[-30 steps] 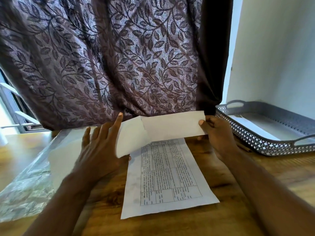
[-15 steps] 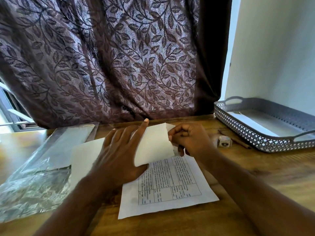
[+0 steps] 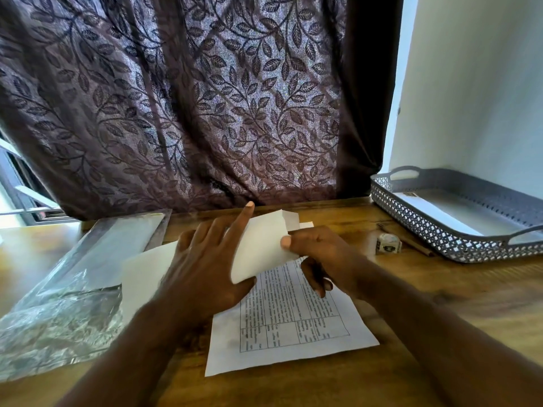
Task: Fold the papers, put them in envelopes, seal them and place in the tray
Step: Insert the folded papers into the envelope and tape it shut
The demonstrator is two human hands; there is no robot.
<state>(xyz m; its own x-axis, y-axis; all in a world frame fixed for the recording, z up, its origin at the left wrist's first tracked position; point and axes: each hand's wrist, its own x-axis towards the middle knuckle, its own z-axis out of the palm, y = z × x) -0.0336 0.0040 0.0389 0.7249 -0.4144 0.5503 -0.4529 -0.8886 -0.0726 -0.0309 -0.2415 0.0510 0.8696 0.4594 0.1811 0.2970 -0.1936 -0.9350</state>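
On the wooden table the printed sheet lies nearest. Over its far end, the envelope, held up a second ago, is now lowered. The left hand presses it with straight, spread fingers and the right hand pinches its mouth, so sealing looks next. The tray waits far right of the sheet.

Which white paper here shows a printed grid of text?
The flat white sheet on the wooden table; the held white envelope and the paper in the grey tray look blank.
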